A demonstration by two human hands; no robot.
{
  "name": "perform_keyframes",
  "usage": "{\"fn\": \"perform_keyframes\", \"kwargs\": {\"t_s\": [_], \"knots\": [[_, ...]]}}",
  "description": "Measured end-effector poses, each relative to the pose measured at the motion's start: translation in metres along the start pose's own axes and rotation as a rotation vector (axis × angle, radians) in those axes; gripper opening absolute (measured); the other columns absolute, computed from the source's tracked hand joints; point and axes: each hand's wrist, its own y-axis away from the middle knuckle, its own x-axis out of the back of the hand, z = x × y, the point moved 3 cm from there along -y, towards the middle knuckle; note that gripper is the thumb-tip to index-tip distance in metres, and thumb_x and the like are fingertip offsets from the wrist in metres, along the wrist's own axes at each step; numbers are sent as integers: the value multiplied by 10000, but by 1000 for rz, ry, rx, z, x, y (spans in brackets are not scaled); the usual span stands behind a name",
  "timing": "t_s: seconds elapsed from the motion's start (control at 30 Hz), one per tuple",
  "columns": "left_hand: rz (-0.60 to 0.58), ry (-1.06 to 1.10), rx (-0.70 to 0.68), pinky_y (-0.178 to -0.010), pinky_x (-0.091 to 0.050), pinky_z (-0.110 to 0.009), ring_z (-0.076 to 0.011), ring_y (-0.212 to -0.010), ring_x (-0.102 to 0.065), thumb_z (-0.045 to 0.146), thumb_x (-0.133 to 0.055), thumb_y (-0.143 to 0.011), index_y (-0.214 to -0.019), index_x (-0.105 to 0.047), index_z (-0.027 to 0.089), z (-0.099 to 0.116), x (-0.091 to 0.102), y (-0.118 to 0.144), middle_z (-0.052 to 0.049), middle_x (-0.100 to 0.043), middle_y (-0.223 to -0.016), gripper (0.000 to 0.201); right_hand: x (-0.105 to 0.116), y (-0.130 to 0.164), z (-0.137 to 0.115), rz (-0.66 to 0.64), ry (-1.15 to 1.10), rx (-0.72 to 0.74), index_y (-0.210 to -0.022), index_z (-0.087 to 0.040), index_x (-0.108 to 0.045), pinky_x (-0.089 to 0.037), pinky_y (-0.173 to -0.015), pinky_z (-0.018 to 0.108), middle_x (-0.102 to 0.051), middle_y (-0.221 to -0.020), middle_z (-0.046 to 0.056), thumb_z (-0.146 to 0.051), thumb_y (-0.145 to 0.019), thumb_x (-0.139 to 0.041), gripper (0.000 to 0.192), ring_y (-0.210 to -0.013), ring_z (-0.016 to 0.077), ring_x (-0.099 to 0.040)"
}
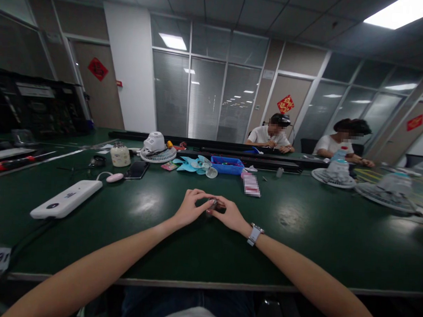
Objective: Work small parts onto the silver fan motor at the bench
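Beyond the hands (234,217), a phone (137,170) lies left of a basket (228,169).

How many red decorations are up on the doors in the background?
3: one red decoration at the left, one red decoration behind the nearer seated person, and one red decoration at the far right. Others could be hidden behind the people.

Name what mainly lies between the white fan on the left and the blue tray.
In the head view, light-blue fan blades lie between the white fan and the blue tray, with a small colourful packet nearer the fan.
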Motion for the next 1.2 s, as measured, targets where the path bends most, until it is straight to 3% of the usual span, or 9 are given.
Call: {"fn": "perform_keyframes", "kwargs": {"t_s": [0.23,0.37,0.57,0.8,0.87,0.93,1.07,1.2], "knots": [[89,26,26,-920,-406,-358,-238,-1041,-521,424,-598,-872,-987,-756,241,5,-4,-15,-61,-679,-1007,268,-1,-1,1,-5,47,3,-1194,-191,-602,-538,-885,374,-711,-1037,47,-320,-774,-725,456,-928,190,-678],[141,13,33,-920,-396,-360,-229,-1016,-568,455,-583,-879,-1012,-756,263,-10,6,-17,-37,-724,-1008,290,0,0,-1,-8,42,-10,-1224,-211,-588,-525,-922,367,-699,-1100,45,-318,-772,-727,485,-981,184,-669],[-110,-129,106,-888,-406,-364,-245,-950,-611,452,-610,-851,-972,-778,281,-44,12,-10,-29,-762,-935,268,1,0,1,-9,18,-3,-1226,-230,-596,-524,-930,359,-697,-1130,45,-317,-767,-732,486,-1023,189,-663],[-201,-237,114,-890,-386,-354,-252,-942,-599,474,-624,-825,-971,-776,336,-45,8,-6,-9,-765,-908,252,3,-1,10,32,-38,-28,-1226,-211,-599,-524,-939,370,-704,-1129,63,-325,-762,-734,497,-1028,195,-669],[-222,-258,104,-901,-377,-360,-253,-944,-592,487,-609,-833,-981,-772,348,-46,7,-6,-12,-760,-928,261,18,-5,18,101,-32,-40,-1231,-198,-593,-527,-932,372,-705,-1131,76,-340,-769,-721,500,-1015,197,-675],[-227,-273,104,-904,-374,-365,-252,-939,-587,515,-598,-834,-1015,-762,351,-47,8,-6,-22,-752,-933,294,48,-10,30,235,26,-44,-1229,-187,-593,-533,-914,378,-706,-1126,90,-367,-769,-711,508,-997,207,-682],[-187,-260,137,-847,-404,-351,-246,-903,-584,564,-545,-852,-1127,-719,324,-50,8,-5,-40,-726,-910,404,134,-13,65,573,281,-98,-1205,-197,-612,-546,-842,371,-721,-1079,94,-413,-758,-690,503,-934,221,-692],[-93,-209,202,-770,-430,-317,-234,-883,-592,469,-454,-917,-1151,-699,273,-51,9,-6,-42,-715,-921,392,212,2,105,847,580,-288,-1180,-204,-626,-528,-800,343,-737,-1018,101,-418,-787,-648,448,-886,224,-694]]}}
